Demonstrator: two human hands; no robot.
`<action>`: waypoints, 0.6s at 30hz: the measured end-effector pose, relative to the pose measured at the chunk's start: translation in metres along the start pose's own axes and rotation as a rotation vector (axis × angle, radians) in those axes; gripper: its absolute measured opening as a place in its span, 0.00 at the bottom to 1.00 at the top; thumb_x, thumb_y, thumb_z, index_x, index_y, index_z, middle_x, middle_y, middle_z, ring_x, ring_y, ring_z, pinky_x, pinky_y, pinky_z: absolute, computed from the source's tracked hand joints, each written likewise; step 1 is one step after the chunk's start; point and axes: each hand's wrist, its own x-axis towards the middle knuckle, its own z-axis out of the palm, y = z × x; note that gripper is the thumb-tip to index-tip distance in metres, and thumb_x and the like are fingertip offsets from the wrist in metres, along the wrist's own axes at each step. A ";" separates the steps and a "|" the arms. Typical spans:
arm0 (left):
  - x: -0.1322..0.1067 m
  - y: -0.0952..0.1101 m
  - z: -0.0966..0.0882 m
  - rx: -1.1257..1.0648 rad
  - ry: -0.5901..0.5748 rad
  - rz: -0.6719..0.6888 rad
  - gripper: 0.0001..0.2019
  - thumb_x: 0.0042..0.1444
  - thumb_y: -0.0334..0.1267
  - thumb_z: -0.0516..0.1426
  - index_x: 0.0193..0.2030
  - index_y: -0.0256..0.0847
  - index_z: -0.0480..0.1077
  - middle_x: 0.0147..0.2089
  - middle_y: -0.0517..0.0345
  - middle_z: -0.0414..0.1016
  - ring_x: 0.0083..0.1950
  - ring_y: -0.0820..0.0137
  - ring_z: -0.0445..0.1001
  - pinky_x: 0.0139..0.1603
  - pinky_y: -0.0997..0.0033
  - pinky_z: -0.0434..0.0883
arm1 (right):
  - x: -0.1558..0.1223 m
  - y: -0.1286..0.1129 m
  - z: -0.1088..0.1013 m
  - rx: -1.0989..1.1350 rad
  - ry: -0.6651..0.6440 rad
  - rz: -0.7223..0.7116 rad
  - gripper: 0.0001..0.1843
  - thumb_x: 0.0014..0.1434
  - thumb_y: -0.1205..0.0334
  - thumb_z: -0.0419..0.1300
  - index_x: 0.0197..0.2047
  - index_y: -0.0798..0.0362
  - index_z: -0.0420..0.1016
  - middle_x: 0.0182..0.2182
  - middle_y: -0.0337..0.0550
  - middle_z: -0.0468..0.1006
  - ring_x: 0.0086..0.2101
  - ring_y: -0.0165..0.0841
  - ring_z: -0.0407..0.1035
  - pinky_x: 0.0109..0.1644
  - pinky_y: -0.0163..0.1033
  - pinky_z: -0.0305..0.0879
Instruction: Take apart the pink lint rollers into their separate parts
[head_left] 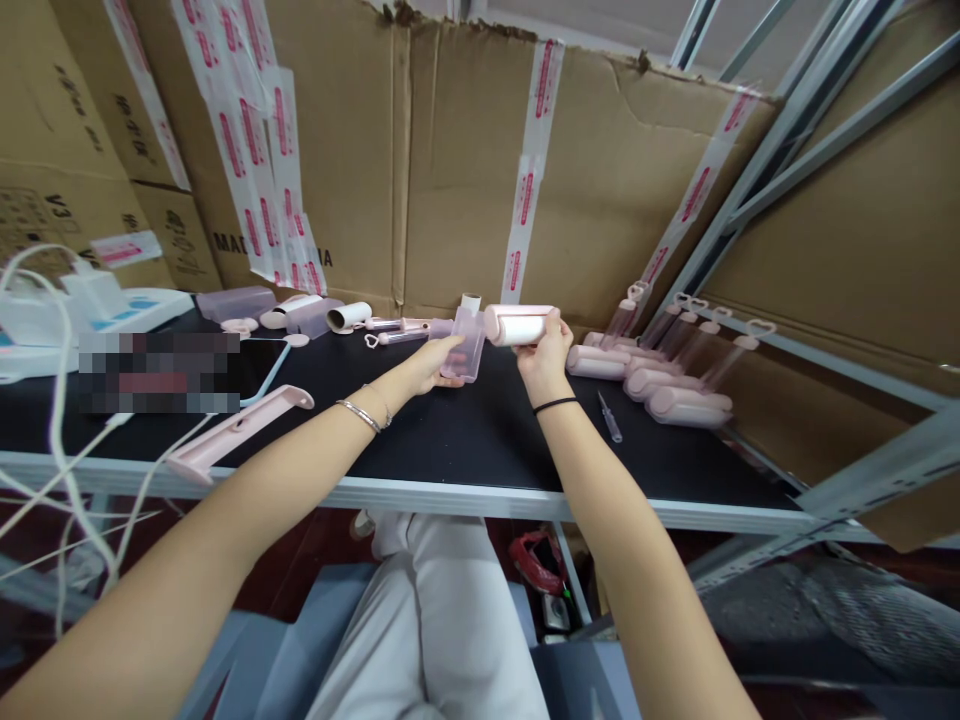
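My left hand [435, 362] grips a clear pink plastic cover [466, 345] held just above the black tabletop [450, 430]. My right hand [541, 352] is closed on a white lint roller [517, 325], held sideways next to the cover's top end. The two parts are close together, nearly touching. A bracelet sits on my left wrist and a black band on my right wrist.
Finished pink rollers in clear cases [667, 375] lie in a row at the right. A small screwdriver [609, 416] lies by my right wrist. Loose pink handles and white rolls [330, 318] sit at back left, a long pink part [240, 425] and white cables [67, 440] at left. Cardboard boxes stand behind.
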 end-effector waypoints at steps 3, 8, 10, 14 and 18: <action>-0.009 0.004 0.007 -0.163 -0.128 0.050 0.16 0.52 0.50 0.56 0.42 0.41 0.65 0.35 0.51 0.72 0.35 0.64 0.74 0.34 0.63 0.73 | -0.014 -0.001 0.005 0.046 -0.049 0.045 0.19 0.53 0.56 0.57 0.45 0.43 0.53 0.46 0.38 0.65 0.36 0.27 0.70 0.34 0.40 0.72; -0.010 0.012 0.004 -0.258 -0.176 0.224 0.26 0.55 0.62 0.44 0.46 0.43 0.64 0.41 0.48 0.74 0.40 0.62 0.75 0.31 0.69 0.71 | -0.029 0.004 0.010 -0.075 -0.324 0.118 0.20 0.47 0.58 0.63 0.42 0.49 0.61 0.38 0.37 0.70 0.31 0.26 0.69 0.29 0.33 0.70; -0.009 0.015 0.001 -0.260 -0.116 0.281 0.28 0.54 0.64 0.41 0.48 0.44 0.63 0.40 0.49 0.74 0.40 0.63 0.75 0.29 0.71 0.70 | -0.029 0.005 0.010 -0.183 -0.417 0.157 0.17 0.47 0.54 0.63 0.37 0.52 0.64 0.30 0.35 0.71 0.25 0.24 0.67 0.25 0.30 0.66; -0.007 0.019 -0.005 -0.264 0.003 0.283 0.31 0.53 0.66 0.41 0.51 0.43 0.60 0.39 0.48 0.74 0.40 0.62 0.75 0.30 0.71 0.68 | -0.024 0.006 0.007 -0.419 -0.519 0.197 0.20 0.49 0.45 0.60 0.30 0.55 0.66 0.18 0.32 0.66 0.17 0.23 0.60 0.17 0.27 0.56; -0.005 0.021 -0.008 -0.315 0.172 0.165 0.36 0.52 0.68 0.36 0.51 0.38 0.59 0.39 0.45 0.73 0.39 0.59 0.74 0.33 0.65 0.68 | -0.020 0.004 0.006 -0.462 -0.425 0.037 0.20 0.53 0.44 0.55 0.33 0.54 0.67 0.20 0.33 0.66 0.18 0.23 0.60 0.18 0.28 0.55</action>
